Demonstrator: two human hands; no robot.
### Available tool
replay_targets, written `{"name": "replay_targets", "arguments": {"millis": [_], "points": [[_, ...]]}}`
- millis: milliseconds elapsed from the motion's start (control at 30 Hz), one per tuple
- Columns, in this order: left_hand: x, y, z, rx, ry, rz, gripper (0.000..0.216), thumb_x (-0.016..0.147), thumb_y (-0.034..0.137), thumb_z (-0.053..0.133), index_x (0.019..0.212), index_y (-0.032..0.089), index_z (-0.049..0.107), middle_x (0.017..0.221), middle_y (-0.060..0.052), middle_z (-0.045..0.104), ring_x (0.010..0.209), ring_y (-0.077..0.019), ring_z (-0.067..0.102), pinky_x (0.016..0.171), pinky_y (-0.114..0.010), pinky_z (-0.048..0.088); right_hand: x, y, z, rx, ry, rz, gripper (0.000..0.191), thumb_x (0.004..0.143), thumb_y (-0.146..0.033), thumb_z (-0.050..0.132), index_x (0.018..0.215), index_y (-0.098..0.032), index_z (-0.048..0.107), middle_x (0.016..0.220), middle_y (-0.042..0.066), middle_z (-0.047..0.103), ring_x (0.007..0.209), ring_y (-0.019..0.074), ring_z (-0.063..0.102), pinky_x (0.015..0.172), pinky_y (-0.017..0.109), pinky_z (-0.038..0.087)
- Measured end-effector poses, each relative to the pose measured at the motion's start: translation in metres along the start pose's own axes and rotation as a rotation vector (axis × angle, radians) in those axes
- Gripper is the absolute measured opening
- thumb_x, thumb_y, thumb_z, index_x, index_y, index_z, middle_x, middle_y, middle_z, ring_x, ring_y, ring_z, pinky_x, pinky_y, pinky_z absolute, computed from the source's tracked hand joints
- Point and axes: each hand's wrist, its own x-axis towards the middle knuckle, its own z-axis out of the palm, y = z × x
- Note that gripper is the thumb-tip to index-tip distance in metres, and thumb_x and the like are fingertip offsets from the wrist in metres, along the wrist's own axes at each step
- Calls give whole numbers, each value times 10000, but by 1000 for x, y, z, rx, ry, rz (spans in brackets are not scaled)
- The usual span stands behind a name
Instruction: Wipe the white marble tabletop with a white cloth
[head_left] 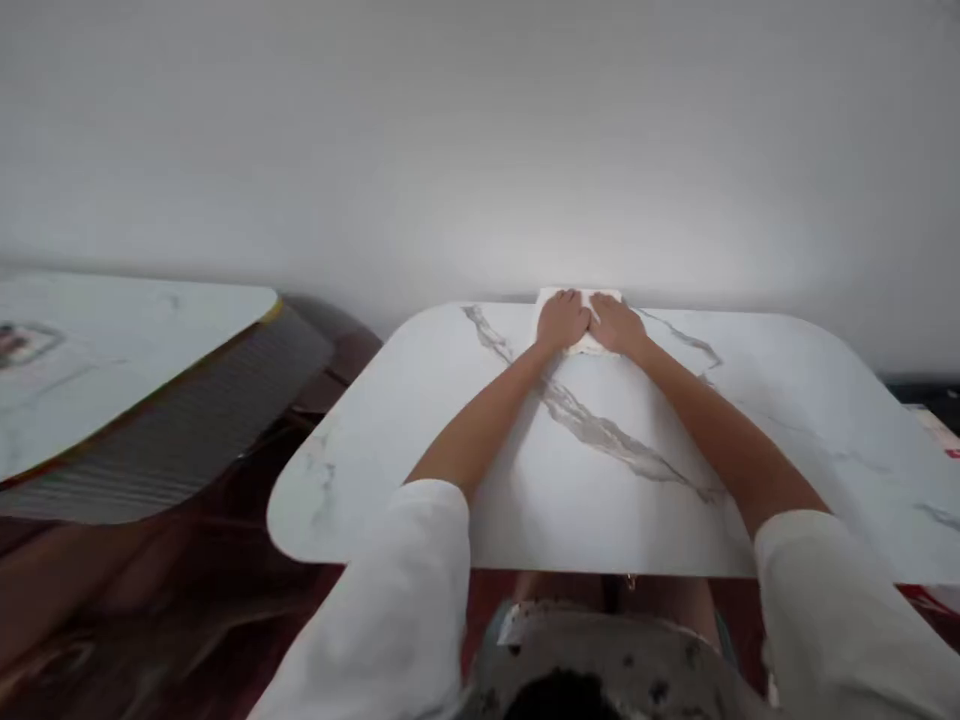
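Observation:
Both arms stretch forward over a white marble-patterned table (420, 400) to its far edge. There a white cloth (585, 345) lies flat, reaching a little past the edge toward the wall. My left hand (562, 318) rests on the left part of the cloth, fingers laid flat and pointing away from me. Pressed on its right part is my right hand (615, 322), also flat with the fingers stretched out. The two hands nearly meet at the thumbs. Whatever part of the cloth is under the palms is hidden.
A plain pale wall (480, 150) rises behind the far edge. To the left stands a second marble-patterned table (150, 330) with a dark ribbed side, separated by a gap over a dark reddish floor. Partly seen items (934, 425) sit beyond the right edge.

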Motion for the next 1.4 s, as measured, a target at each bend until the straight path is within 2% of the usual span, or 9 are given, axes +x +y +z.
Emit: {"name": "replay_targets", "arguments": {"millis": [133,267,467,633,833,1033,1200,1300,1400], "points": [[27,11,20,-4,68,-35,296,912,223,305,1072,119,532,1145,-148,562,1109,-260,466,950,-377,336,12,36,14,17,-14,-8,483,932,-309,306,1317,-49,437,1364,156,480,1264,242,416,1052,359,312],[38,33,31,-46,114,-22,301,905,228,322,1073,109,541,1142,-145,575,1116,-255,476,967,-368,335,1,61,16,-3,-5,17,498,926,-315,286,1333,-60,417,1381,156,461,1285,246,391,1056,391,311],[26,54,36,-105,110,84,412,903,250,313,1242,74,467,1327,-156,487,1249,-258,397,1038,-383,287,-38,57,4,-101,9,96,527,913,-266,278,1339,21,395,1416,203,398,1311,294,345,1071,405,280],[-15,58,29,-114,91,151,458,906,264,302,1296,61,428,1379,-161,443,1294,-255,363,1063,-387,273,-80,24,-8,-141,23,109,536,919,-277,244,1342,20,389,1417,202,396,1307,307,344,1049,427,298],[-96,60,4,-93,67,187,459,902,253,286,1288,58,439,1375,-155,452,1295,-242,375,1074,-381,278,-135,-38,-30,-118,-36,123,547,903,-268,276,1349,34,374,1422,203,389,1305,327,343,1046,436,297],[-178,72,-26,-108,-45,68,533,900,289,266,1369,51,350,1450,-143,354,1355,-239,285,1115,-397,223,-191,-92,-55,-61,-73,74,553,902,-271,282,1356,32,371,1432,197,376,1323,317,323,1063,431,287],[-214,110,-42,-183,-144,-72,568,875,299,328,1392,64,322,1491,-121,281,1386,-252,215,1132,-389,198,-236,-89,-72,-32,-54,3,546,903,-293,297,1350,2,400,1424,179,396,1322,295,342,1068,423,301],[-211,134,-43,-252,-159,-91,579,845,285,375,1382,72,335,1486,-114,297,1382,-243,227,1133,-366,207,-253,-69,-79,-34,-35,-7,545,900,-308,306,1345,-13,414,1417,172,409,1314,287,361,1064,417,318],[-191,149,-36,-293,-144,-52,570,832,275,388,1359,60,358,1474,-120,317,1374,-250,241,1131,-360,214,-254,-45,-82,-40,-63,43,550,901,-331,310,1351,-32,411,1420,163,407,1317,281,360,1064,424,326]]}}
